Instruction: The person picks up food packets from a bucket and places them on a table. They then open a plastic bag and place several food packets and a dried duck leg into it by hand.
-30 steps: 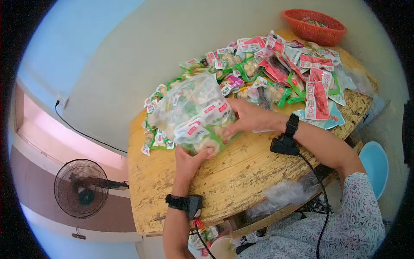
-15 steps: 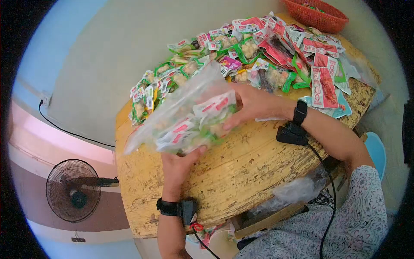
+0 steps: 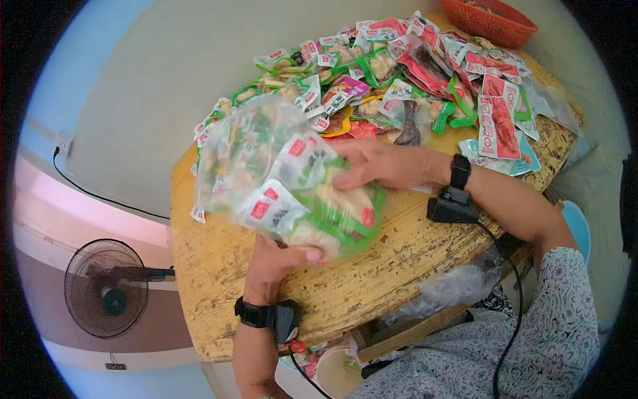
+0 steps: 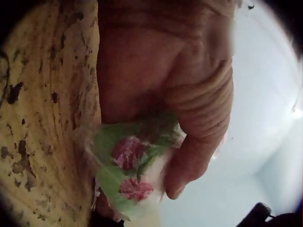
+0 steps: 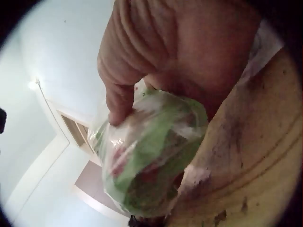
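A clear plastic bag (image 3: 232, 143) with several green-and-white snack packets (image 3: 292, 209) inside hangs between both hands, over the table. Its packed end faces the person, and the loose, crinkled part leans toward the far left. My left hand (image 3: 269, 261) grips the near lower corner, thumb on top; in the left wrist view that thumb (image 4: 187, 165) lies against a packet with green and red print (image 4: 128, 156). From the right side my right hand (image 3: 392, 165) grips the bag, thumb over the front. The right wrist view has the bag (image 5: 151, 156) under that thumb, its far fingers hidden.
A heap of snack packets (image 3: 382, 66) covers the back of the worn yellow table (image 3: 399, 246). Red packets (image 3: 498, 126) lie at its right, near a red basket (image 3: 488, 23). Crumpled clear plastic (image 3: 458, 286) sits below the near edge. A fan (image 3: 106, 288) stands left.
The bag has swung and tilted in both hands, so the packets inside now face up toward the head camera. Both hands keep their hold. The head view has shifted slightly.
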`<state>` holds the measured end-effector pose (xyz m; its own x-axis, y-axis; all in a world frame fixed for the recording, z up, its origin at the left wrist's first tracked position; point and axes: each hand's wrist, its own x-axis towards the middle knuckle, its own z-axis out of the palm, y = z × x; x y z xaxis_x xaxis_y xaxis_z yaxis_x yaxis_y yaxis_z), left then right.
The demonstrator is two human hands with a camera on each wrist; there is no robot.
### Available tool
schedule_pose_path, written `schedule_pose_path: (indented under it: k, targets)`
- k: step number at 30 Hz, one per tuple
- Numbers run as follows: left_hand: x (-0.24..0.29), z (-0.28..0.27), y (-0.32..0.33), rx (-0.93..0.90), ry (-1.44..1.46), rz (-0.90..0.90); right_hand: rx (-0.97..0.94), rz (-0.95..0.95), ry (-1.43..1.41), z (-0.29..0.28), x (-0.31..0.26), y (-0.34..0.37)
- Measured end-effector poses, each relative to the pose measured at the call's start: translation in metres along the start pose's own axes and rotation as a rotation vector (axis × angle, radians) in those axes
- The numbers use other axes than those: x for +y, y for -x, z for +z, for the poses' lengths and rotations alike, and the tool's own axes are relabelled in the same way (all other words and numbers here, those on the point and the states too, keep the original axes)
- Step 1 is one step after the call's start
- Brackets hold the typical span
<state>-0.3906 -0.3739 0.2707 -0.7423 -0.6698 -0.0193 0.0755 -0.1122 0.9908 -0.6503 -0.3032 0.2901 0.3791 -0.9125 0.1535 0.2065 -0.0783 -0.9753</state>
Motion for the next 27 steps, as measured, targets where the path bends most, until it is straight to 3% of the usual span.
schedule_pose_path:
  k: [2,5,8,11,20,23,27]
  targets:
    - [0.001,-0.002,0.005,-0.018,0.015,-0.05,-0.055,0.032,-0.064,0.002,0.005,-0.001]
    - [0.004,-0.001,0.002,0.131,-0.047,-0.022,0.12,-0.135,0.198,-0.008,0.015,-0.002]
    - [0.019,0.013,-0.015,0.286,-0.02,0.059,0.162,-0.179,0.146,-0.015,0.003,-0.002]
    - [0.009,0.007,-0.021,0.281,-0.084,0.194,0.156,-0.152,0.237,-0.018,0.019,-0.007]
    - [0.007,-0.002,-0.021,0.224,-0.121,0.251,0.117,-0.141,0.363,-0.021,-0.001,-0.003]
    - [0.009,-0.01,-0.022,0.22,-0.185,0.33,0.231,-0.149,0.317,-0.02,-0.002,-0.01]
    - [0.014,-0.01,-0.029,0.259,-0.055,0.429,0.384,-0.184,0.39,-0.025,-0.005,-0.022]
